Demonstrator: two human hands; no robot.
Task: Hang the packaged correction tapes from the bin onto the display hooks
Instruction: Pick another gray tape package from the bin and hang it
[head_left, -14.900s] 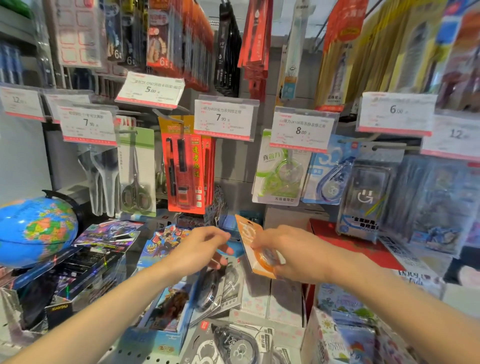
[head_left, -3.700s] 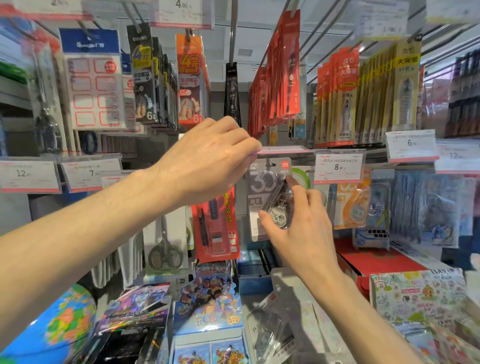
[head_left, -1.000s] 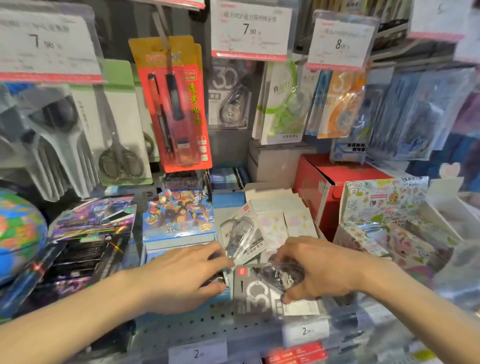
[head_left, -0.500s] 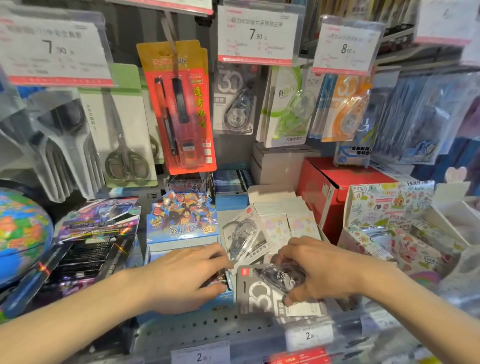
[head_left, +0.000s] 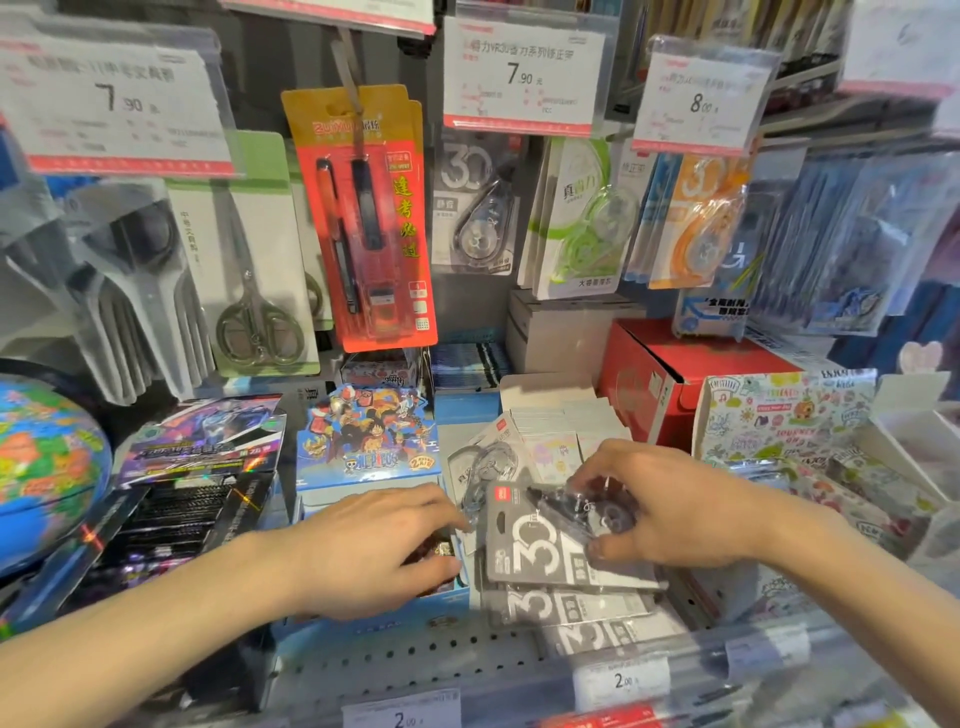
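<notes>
Unmoved: right hand (head_left: 670, 509) fingers pinching grey correction tape pack (head_left: 540, 545); left hand (head_left: 379, 545) curled beside

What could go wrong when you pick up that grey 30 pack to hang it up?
The right hand grips the top grey pack by its plastic bubble, so it may swing or slip. More grey packs lie loosely stacked beneath, near the shelf edge; lifting the top one could drag them off. The hook's hanging grey pack sits behind the 7.90 price tag, so the new pack might snag on it.

Bare forearms, hands (head_left: 384, 545), no sleeves
</notes>
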